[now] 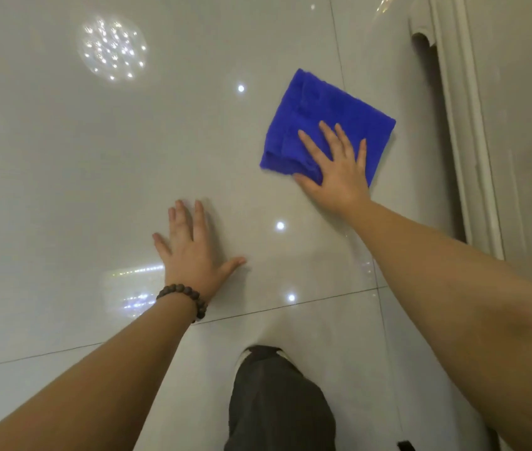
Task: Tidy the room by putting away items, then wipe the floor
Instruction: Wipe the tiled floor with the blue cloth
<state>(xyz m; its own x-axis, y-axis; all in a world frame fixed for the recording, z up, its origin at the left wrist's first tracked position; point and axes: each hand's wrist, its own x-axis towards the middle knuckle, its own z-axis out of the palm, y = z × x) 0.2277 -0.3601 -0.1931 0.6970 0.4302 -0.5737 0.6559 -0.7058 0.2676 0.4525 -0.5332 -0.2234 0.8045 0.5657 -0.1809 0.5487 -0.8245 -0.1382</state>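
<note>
A folded blue cloth (320, 118) lies flat on the glossy pale tiled floor (95, 177), right of centre. My right hand (339, 167) presses down on the cloth's near half with straight, spread fingers. My left hand (193, 252) rests flat on the bare tile to the lower left of the cloth, fingers spread, holding nothing. A dark bead bracelet (186, 299) circles my left wrist.
White moulded furniture or a door frame (466, 131) runs along the right edge, close to the cloth. My knee in dark trousers (277, 402) is at the bottom centre. Ceiling lights reflect in the tiles at upper left.
</note>
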